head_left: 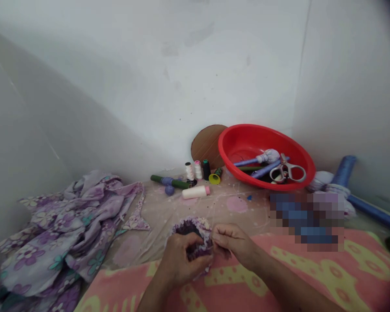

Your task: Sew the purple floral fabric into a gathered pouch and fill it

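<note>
A gathered piece of purple floral cloth (198, 223), shaped like a small ruffled pouch with a dark opening, is in front of me. My left hand (183, 262) grips it from the near left side, with the thumb and fingers at the opening. At the cloth's right edge, my right hand (232, 242) is closed in a pinch. Whatever lies between its fingertips is too small to make out. Both hands are low over a pink and yellow patterned cloth (227, 281).
Crumpled purple floral fabric (52, 234) lies left. Behind the hands are a fallen white spool (195, 192), several upright thread spools (198, 170) and a green stick (180, 184). A red basin (266, 186) holds scissors (289, 171) and blue sticks. Brown cardboard (204, 147) leans against the wall.
</note>
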Demonstrator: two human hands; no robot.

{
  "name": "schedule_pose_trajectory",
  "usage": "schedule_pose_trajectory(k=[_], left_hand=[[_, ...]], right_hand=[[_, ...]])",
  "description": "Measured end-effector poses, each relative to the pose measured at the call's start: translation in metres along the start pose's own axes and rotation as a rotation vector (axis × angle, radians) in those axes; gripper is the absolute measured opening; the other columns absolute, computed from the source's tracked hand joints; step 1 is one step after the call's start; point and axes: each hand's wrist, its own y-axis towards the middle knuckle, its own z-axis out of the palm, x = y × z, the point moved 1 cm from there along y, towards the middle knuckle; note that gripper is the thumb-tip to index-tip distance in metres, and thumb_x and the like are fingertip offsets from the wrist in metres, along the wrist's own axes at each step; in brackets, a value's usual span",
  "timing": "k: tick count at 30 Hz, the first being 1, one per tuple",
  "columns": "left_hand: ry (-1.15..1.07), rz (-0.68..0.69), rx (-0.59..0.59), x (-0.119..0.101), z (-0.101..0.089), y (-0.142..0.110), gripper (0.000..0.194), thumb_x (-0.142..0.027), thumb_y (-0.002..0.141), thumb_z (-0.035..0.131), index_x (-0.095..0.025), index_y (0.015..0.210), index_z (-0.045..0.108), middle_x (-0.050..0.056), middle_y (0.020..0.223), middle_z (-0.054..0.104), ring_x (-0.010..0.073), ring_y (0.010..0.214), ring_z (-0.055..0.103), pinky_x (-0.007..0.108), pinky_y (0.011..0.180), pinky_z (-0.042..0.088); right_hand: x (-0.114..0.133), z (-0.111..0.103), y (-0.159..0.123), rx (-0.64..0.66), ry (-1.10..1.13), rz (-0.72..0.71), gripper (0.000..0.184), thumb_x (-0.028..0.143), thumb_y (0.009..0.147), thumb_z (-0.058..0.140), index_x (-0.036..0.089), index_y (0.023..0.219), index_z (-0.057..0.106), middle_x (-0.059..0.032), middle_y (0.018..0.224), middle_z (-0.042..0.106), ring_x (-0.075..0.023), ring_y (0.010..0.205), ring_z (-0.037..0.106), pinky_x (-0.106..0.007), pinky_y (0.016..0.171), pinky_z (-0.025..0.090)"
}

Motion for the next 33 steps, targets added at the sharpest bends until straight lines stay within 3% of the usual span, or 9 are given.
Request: schedule_pose_trajectory(k=[6,10,15,20,26,29,33], left_hand=[[0.196,-0.037,-0.099,-0.001,0.006,0.001,0.028,-0.031,0.072,0.048,-0.016,0.050,0.055,-0.002,0.043,0.047,0.0089,0.043,0.043,0.022,0.045,0.022],[0.324,-0.033,-0.165,0.002,0.010,0.001,0.021,-0.024,0.069,0.049,-0.017,0.051,0.055,0.001,0.051,0.055,0.0114,0.049,0.048,0.023,0.047,0.023],[0.373,-0.024,-0.142,0.009,0.013,0.003,0.018,-0.027,0.072,0.049,-0.019,0.058,0.058,0.002,0.064,0.061,0.0136,0.059,0.054,0.023,0.051,0.029],[0.370,-0.001,-0.091,0.014,0.012,0.002,0.027,-0.037,0.074,0.048,-0.018,0.056,0.057,0.003,0.066,0.062,0.0155,0.061,0.057,0.024,0.053,0.035],[0.435,0.247,-0.176,0.012,0.001,0.003,0.023,-0.022,0.074,0.047,-0.017,0.052,0.054,0.005,0.108,0.060,0.0178,0.075,0.058,0.029,0.064,0.041],[0.498,0.300,-0.156,0.013,0.001,0.005,0.017,-0.013,0.070,0.048,-0.018,0.055,0.055,0.002,0.107,0.060,0.0198,0.079,0.055,0.032,0.065,0.042],[0.444,0.276,-0.099,0.014,0.004,0.005,0.011,-0.012,0.067,0.050,-0.018,0.061,0.057,0.004,0.099,0.063,0.0180,0.076,0.057,0.029,0.065,0.042]], right_hand=[[0.007,0.002,-0.003,-0.044,-0.251,-0.183,0.036,0.040,0.080,0.042,0.014,0.055,0.043,0.0021,0.052,0.039,-0.0075,0.051,0.039,-0.020,0.049,0.029],[0.008,0.021,-0.008,0.103,-0.275,-0.219,0.037,0.041,0.081,0.039,0.014,0.056,0.044,0.0024,0.053,0.039,-0.0071,0.051,0.037,-0.020,0.049,0.028],[0.003,0.036,-0.012,0.260,-0.261,-0.184,0.040,0.043,0.080,0.040,0.014,0.052,0.043,0.0024,0.051,0.040,-0.0066,0.050,0.038,-0.020,0.050,0.029],[0.006,0.019,-0.011,0.145,-0.080,-0.114,0.036,0.042,0.078,0.045,0.013,0.056,0.046,0.0018,0.049,0.043,-0.0062,0.045,0.039,-0.019,0.043,0.027],[0.018,-0.014,-0.009,-0.086,0.052,-0.163,0.030,0.037,0.076,0.049,0.013,0.058,0.049,0.0008,0.049,0.045,-0.0074,0.045,0.040,-0.021,0.044,0.027],[0.021,-0.021,-0.007,-0.094,0.079,-0.138,0.030,0.039,0.076,0.048,0.013,0.060,0.048,-0.0012,0.051,0.049,-0.0080,0.044,0.040,-0.022,0.044,0.026],[0.022,-0.023,-0.005,-0.073,0.001,-0.122,0.031,0.039,0.077,0.046,0.014,0.059,0.046,-0.0017,0.053,0.050,-0.0079,0.043,0.037,-0.022,0.044,0.027]])
